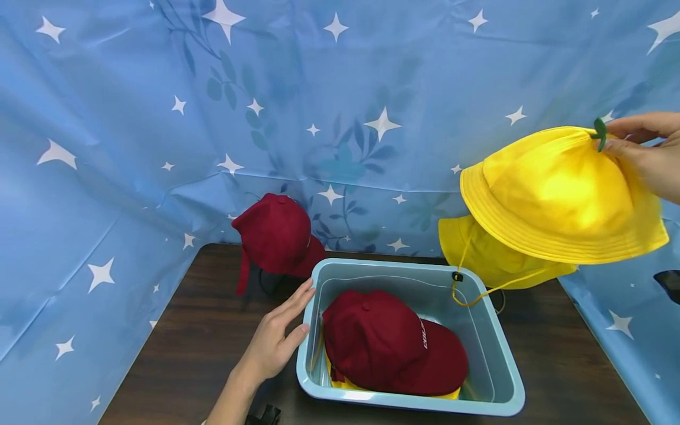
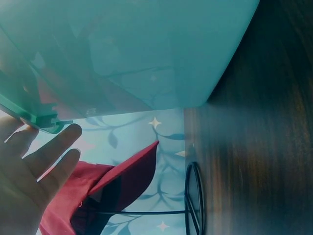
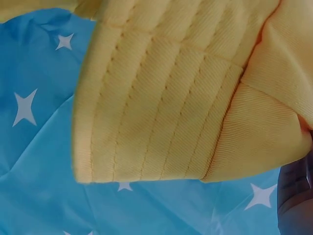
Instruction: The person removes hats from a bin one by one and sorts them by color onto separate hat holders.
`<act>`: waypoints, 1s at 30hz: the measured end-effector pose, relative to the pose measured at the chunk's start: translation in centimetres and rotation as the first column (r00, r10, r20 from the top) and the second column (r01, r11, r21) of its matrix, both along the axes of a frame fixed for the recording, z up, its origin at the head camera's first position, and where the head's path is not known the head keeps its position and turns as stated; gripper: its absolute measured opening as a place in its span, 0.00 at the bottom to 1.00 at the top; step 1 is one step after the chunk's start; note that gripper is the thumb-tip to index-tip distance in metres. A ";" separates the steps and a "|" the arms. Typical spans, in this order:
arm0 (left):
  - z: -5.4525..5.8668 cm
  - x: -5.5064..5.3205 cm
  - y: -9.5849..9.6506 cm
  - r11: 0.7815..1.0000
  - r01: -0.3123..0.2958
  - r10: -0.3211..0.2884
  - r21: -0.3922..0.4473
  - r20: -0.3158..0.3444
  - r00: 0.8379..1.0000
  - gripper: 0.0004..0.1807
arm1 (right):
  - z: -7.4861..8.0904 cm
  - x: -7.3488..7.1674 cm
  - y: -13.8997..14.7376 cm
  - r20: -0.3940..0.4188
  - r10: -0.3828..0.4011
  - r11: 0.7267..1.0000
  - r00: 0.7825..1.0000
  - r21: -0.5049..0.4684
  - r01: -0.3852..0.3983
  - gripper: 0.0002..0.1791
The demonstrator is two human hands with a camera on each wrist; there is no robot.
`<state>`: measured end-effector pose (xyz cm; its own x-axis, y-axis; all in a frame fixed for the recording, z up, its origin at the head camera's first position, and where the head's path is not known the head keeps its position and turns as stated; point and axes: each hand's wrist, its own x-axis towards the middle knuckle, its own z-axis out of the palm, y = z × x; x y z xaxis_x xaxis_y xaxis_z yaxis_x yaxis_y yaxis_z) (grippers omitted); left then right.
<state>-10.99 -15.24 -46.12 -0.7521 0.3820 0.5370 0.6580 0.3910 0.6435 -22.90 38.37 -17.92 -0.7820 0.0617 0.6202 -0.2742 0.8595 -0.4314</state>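
Note:
My right hand (image 1: 650, 150) pinches a yellow brimmed hat (image 1: 563, 189) at its crown, beside a small green leaf (image 1: 600, 133). The hat is raised at the right, its stitched brim (image 3: 156, 107) filling much of the right wrist view. More yellow cloth (image 1: 457, 242) shows under the brim, and a yellow cord with a black toggle (image 1: 457, 276) dangles over the bin's far right corner. With fingers extended, my left hand (image 1: 278, 336) touches the left rim of the light blue plastic bin (image 1: 382, 265). Inside lies a dark red cap (image 1: 372, 342) over yellow cloth (image 1: 451, 394).
Left of the bin, another dark red cap (image 1: 278, 233) sits on a black wire stand (image 2: 194, 196). The dark wooden table (image 1: 202, 330) backs onto a blue star-patterned curtain (image 1: 297, 88). A black object (image 1: 670, 284) shows at the right edge.

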 end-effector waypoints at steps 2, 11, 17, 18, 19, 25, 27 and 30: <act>0.0 0.0 0.0 1.000 -0.001 0.001 0.001 -0.002 1.000 0.30 | -0.1 -0.3 0.4 -0.023 0.005 1.000 1.000 -0.018 -0.005 0.24; 0.0 -0.1 0.0 1.000 0.005 -0.005 0.006 -0.005 1.000 0.31 | 0.0 -0.8 1.6 -0.058 -0.056 0.997 0.997 -0.059 0.053 0.28; 0.0 -0.1 -0.1 1.000 0.010 -0.010 0.008 0.001 1.000 0.31 | 0.3 -1.2 1.9 -0.065 -0.078 0.993 0.995 -0.097 0.071 0.31; 0.0 0.0 -0.1 1.000 0.010 -0.010 0.008 0.003 1.000 0.31 | 0.3 -1.3 1.9 -0.067 -0.074 0.992 0.995 -0.102 0.067 0.32; 0.0 0.0 -0.1 1.000 0.010 -0.010 0.008 0.003 1.000 0.31 | 0.4 -1.4 1.9 -0.064 -0.074 0.992 0.995 -0.108 0.067 0.32; 0.0 0.1 -0.2 1.000 0.007 -0.007 0.005 0.005 1.000 0.31 | 0.3 -1.3 1.8 -0.036 -0.068 0.993 0.997 -0.100 0.064 0.31; 0.0 0.1 -0.2 1.000 0.008 -0.008 0.005 0.006 1.000 0.31 | 0.1 -1.2 1.7 -0.029 -0.051 0.994 0.998 -0.099 0.048 0.32; 0.0 0.1 -0.2 1.000 0.009 -0.009 0.005 0.009 1.000 0.31 | -0.3 -1.0 1.3 0.012 -0.053 0.995 0.999 -0.083 0.054 0.27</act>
<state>-10.92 -15.46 -46.15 -0.7532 0.3864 0.5323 0.6560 0.3814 0.6514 -23.91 39.70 -18.21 -0.7820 0.1552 0.6036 -0.2241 0.8337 -0.5047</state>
